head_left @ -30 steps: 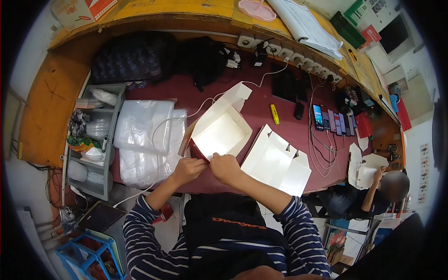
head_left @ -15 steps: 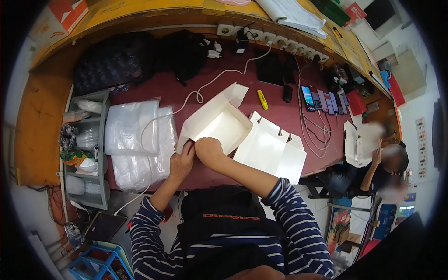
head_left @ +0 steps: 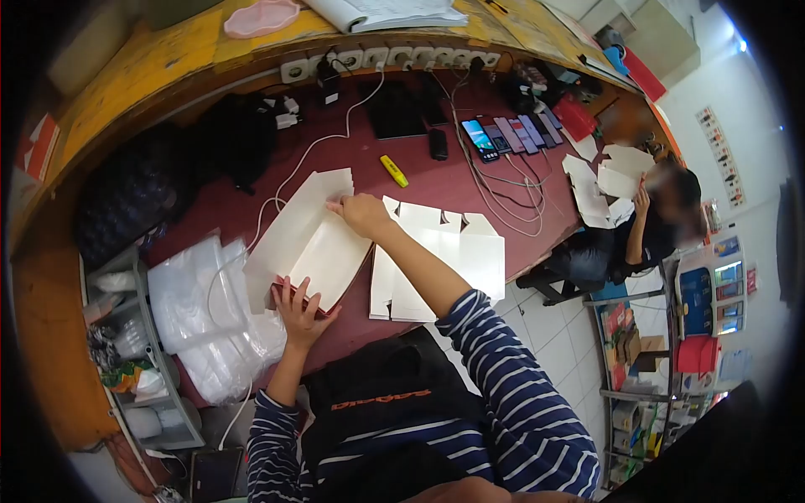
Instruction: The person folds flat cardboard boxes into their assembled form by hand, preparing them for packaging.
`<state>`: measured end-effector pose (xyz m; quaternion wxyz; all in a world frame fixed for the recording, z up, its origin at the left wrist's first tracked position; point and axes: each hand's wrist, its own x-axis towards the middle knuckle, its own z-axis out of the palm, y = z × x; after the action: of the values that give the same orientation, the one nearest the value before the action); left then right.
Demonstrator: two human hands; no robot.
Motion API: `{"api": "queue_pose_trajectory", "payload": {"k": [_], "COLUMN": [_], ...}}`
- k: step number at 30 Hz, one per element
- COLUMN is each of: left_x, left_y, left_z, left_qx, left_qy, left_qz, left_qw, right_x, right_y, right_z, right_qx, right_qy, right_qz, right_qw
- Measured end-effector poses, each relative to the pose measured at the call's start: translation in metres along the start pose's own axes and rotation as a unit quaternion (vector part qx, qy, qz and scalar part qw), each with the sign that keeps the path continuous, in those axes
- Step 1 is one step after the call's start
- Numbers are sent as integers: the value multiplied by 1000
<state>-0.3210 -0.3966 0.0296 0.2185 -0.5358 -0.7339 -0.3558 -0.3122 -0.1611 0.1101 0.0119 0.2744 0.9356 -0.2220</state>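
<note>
A white cardboard box [head_left: 281, 232], partly folded up, stands tilted on the dark red table with its lid panel raised on the left. My left hand [head_left: 302, 317] grips the near end wall, its fingers hooked over the reddish edge. At the far end, my right hand [head_left: 362, 215] is closed on the box's corner, and its fingertips are partly hidden. Flat unfolded cartons [head_left: 449, 256] lie stacked just right of the box, under my right forearm.
Clear plastic bags [head_left: 205, 314] are piled on the left beside a grey rack [head_left: 189, 419]. A yellow highlighter [head_left: 393, 171], several phones [head_left: 479, 140] and cables lie farther back. At right, another person [head_left: 639, 214] handles a white carton [head_left: 623, 172].
My right hand has moved from the near end to the box's far end. My left hand now hooks over the near wall. The view has turned and shifted right.
</note>
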Motion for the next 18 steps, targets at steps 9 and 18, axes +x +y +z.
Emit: {"api": "queue_pose_trajectory", "payload": {"k": [9, 18], "left_x": [-5, 9], "left_y": [-8, -31], "left_z": [4, 9], "left_qx": [8, 24], "left_qy": [55, 78], "left_qz": [12, -30], "left_qw": [998, 996], "right_x": [-19, -201], "right_y": [32, 196], "right_z": [6, 47], "right_qx": [169, -58], "right_qy": [171, 288], "right_qz": [6, 507], "right_qw": [971, 810]}}
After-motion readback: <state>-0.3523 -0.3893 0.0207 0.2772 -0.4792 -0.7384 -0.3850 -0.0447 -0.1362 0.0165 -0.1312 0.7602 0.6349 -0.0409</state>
